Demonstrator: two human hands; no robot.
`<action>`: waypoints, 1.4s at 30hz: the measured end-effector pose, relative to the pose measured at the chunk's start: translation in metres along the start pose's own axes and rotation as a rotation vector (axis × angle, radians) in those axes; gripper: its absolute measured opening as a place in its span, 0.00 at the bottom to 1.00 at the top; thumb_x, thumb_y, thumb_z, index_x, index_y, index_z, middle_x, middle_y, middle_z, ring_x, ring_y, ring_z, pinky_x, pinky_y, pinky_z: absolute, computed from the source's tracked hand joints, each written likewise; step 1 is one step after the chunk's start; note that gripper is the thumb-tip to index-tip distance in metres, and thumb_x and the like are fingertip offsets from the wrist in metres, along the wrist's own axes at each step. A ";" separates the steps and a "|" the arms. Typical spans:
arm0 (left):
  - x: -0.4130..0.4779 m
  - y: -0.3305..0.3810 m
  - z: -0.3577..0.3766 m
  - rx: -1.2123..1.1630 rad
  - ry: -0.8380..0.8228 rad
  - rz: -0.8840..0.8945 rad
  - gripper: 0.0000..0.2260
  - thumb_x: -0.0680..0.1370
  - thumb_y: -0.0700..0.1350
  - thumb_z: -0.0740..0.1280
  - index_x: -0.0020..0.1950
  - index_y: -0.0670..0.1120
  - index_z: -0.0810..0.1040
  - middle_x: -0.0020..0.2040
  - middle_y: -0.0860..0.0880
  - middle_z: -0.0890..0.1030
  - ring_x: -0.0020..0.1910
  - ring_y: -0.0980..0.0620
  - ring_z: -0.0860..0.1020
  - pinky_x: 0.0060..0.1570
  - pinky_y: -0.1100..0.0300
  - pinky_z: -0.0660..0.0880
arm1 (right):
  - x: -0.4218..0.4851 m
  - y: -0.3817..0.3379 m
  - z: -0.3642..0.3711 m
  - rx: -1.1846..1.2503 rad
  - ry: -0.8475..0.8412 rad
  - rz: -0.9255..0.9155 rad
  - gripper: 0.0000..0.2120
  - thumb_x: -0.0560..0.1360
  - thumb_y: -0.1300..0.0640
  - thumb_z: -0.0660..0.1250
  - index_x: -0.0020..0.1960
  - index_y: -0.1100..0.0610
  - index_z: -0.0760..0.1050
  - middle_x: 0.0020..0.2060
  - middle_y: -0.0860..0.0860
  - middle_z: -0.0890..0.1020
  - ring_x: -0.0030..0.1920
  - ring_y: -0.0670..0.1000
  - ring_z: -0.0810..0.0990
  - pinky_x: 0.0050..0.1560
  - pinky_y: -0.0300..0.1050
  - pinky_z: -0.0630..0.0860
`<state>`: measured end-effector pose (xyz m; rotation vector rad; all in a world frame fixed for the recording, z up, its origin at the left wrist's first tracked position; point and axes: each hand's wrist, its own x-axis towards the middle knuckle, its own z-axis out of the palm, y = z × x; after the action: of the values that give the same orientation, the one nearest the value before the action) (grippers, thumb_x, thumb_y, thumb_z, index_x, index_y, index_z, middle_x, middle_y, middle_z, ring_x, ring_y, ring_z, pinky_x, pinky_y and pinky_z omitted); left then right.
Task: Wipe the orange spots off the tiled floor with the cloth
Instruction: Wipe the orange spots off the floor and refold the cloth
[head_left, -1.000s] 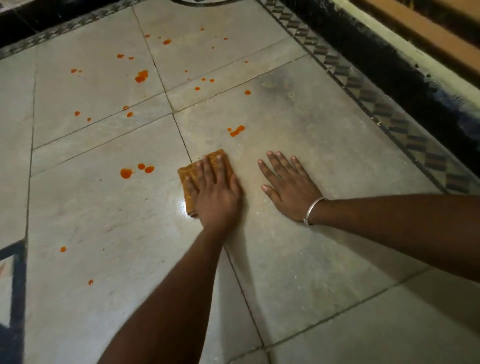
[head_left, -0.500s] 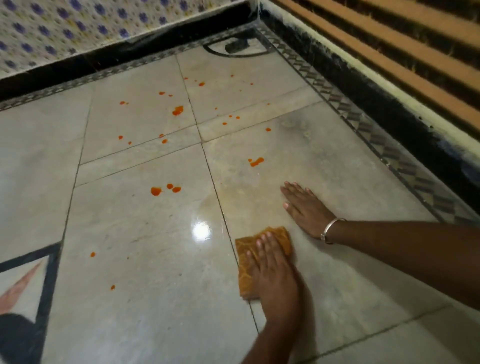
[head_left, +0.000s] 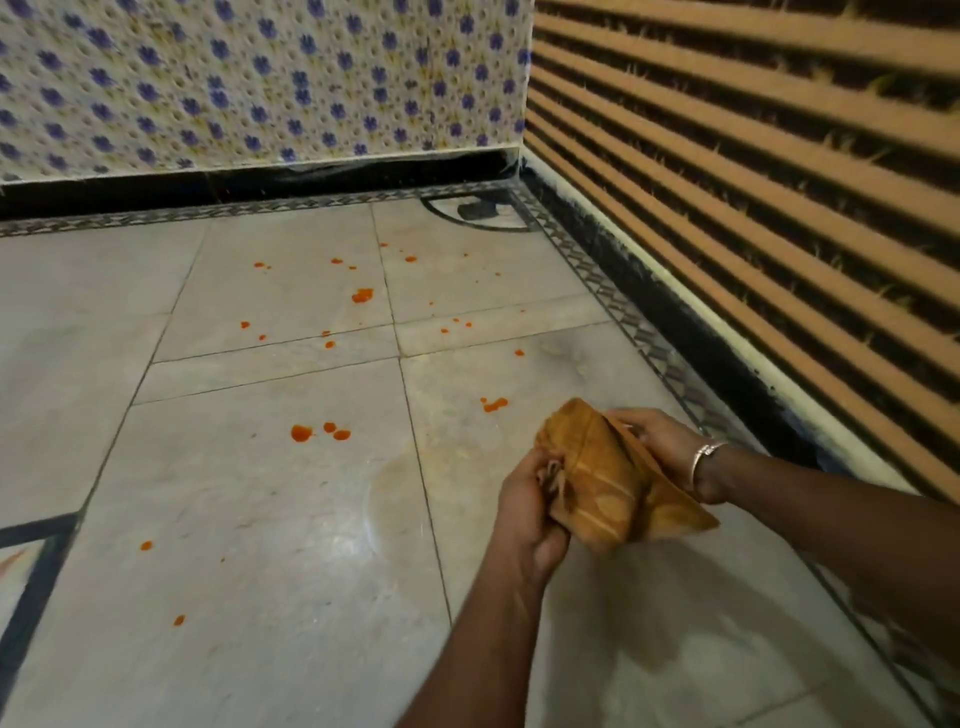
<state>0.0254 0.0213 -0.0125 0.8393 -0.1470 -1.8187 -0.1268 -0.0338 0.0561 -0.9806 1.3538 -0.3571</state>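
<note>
1. Two hands hold the cloth (head_left: 597, 483) above the tiled floor (head_left: 260, 545); nothing of it touches the tiles.
2. Left hand (head_left: 530, 512): fingers (head_left: 550, 545) curled closed around the cloth's near, bunched end.
3. Right hand (head_left: 660, 436): fingers closed on the cloth's far edge; a metal bangle (head_left: 704, 460) circles the wrist.
4. Cloth: orange-brown, folded, one corner hanging toward the lower right.
5. Orange spots (head_left: 319, 432): a cluster of three lies left of the hands; a pair (head_left: 494, 404) lies just beyond the cloth; smaller drops scatter toward the far wall.
6. Patterned wall (head_left: 260, 78) with blue motifs closes the far side; a striped slatted wall (head_left: 753, 156) stands at right.
</note>
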 end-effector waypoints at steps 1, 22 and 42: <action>0.005 0.005 0.003 -0.027 -0.018 0.012 0.16 0.81 0.45 0.62 0.58 0.36 0.83 0.55 0.36 0.84 0.54 0.39 0.83 0.64 0.44 0.77 | 0.000 -0.005 0.002 0.020 -0.033 -0.020 0.25 0.79 0.39 0.61 0.54 0.59 0.84 0.50 0.60 0.86 0.49 0.59 0.85 0.50 0.50 0.78; 0.038 0.100 0.004 0.301 -0.159 0.316 0.15 0.82 0.47 0.63 0.67 0.46 0.81 0.63 0.40 0.84 0.62 0.40 0.83 0.58 0.46 0.80 | 0.070 -0.125 -0.010 -0.578 -0.115 0.005 0.17 0.76 0.61 0.71 0.64 0.50 0.79 0.59 0.53 0.83 0.61 0.56 0.81 0.57 0.54 0.82; -0.003 0.254 -0.030 1.029 0.128 0.618 0.07 0.83 0.48 0.68 0.58 0.52 0.85 0.54 0.48 0.86 0.58 0.44 0.84 0.53 0.43 0.84 | 0.126 -0.128 0.077 -0.670 -0.314 -0.536 0.18 0.79 0.51 0.69 0.65 0.55 0.72 0.57 0.54 0.83 0.56 0.53 0.82 0.53 0.46 0.81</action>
<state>0.2415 -0.0736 0.0867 1.3994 -1.1885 -1.0219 0.0133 -0.1699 0.0643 -1.8853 0.9091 -0.1273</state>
